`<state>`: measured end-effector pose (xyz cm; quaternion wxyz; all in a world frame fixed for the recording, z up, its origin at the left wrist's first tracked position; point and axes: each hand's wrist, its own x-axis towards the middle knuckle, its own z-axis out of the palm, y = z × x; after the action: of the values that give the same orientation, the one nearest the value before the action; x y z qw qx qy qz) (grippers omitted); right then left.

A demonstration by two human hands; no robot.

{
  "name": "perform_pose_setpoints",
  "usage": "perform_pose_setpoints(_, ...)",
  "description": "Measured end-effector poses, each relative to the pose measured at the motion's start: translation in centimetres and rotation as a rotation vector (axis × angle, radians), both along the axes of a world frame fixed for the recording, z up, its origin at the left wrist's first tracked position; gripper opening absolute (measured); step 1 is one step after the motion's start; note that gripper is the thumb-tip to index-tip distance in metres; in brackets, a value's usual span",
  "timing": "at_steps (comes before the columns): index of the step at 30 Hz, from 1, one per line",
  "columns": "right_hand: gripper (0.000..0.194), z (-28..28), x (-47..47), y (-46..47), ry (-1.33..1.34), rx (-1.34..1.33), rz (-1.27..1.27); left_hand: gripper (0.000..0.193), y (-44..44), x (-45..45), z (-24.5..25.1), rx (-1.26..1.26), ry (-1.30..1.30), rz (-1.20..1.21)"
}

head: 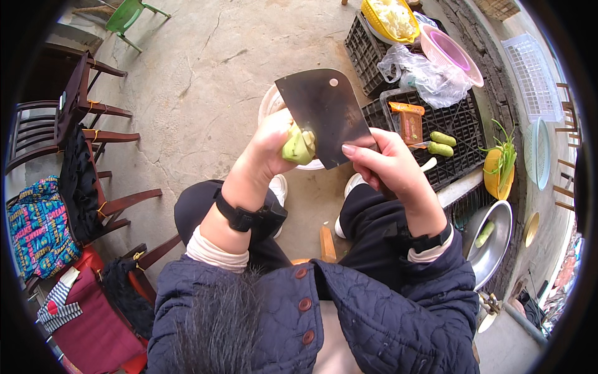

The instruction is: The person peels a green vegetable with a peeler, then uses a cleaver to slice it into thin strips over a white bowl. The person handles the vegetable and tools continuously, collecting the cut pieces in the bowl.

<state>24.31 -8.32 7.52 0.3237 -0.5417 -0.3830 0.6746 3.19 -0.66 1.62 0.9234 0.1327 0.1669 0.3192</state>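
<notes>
Gripped in my left hand (273, 140) is a pale green vegetable (297, 148) with a rough, cut surface; I cannot tell its exact kind. My right hand (385, 161) holds a wide, dark-bladed cleaver (322, 112) near the handle, its handle mostly covered by my fingers. The blade has a round hole near one corner, and one edge stands right beside the vegetable, seeming to meet it. Below both hands a white plastic bucket (267, 104) rests on the floor between my feet, largely hidden by the blade and the left hand.
Black plastic crates (458, 126) at right carry a plastic bag (430, 77), a pink basin (474, 70) and two green cucumber-like vegetables (441, 148). A steel basin (502, 238) with another green vegetable stands nearer me. Dark wooden chairs (112, 135) with clothes line the left; a green chair (125, 17) stands beyond.
</notes>
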Motion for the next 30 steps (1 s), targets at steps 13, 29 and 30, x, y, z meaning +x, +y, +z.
perform_pose_setpoints(13,0.015,-1.5,-1.1,1.0,-0.027,0.098,-0.238,0.051,1.5,0.7,-1.6,0.022,0.350,0.486)
perform_pose_setpoints(29,0.012,-0.1,-1.4,-0.3,0.199,0.378,-0.287,0.058,0.4,0.1,1.9,0.044,-0.121,0.168)
perform_pose_setpoints(30,0.012,0.0,-1.4,-0.4,0.175,0.378,-0.271,0.058,0.4,0.1,2.1,0.067,-0.118,0.163)
